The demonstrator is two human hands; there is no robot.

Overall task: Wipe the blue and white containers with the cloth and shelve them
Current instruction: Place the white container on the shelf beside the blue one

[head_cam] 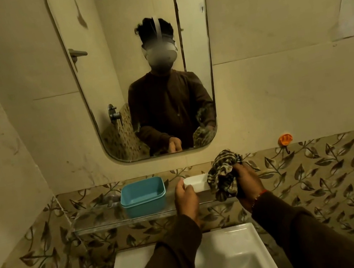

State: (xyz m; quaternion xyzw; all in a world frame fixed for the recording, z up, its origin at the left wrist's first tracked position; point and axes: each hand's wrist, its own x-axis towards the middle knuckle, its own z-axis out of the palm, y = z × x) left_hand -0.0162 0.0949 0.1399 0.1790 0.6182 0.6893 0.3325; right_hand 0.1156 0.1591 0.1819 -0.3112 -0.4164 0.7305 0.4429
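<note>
Above the sink, the left hand is closing its grip on the white container over the glass shelf, the right hand is clutching the cloth against it, and the blue container is sitting on the shelf just left.

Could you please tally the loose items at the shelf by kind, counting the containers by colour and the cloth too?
Blue container, standing on the glass shelf: 1
White container, held by the left hand: 1
Striped cloth, bunched in the right hand against the white container: 1
Total: 3
</note>
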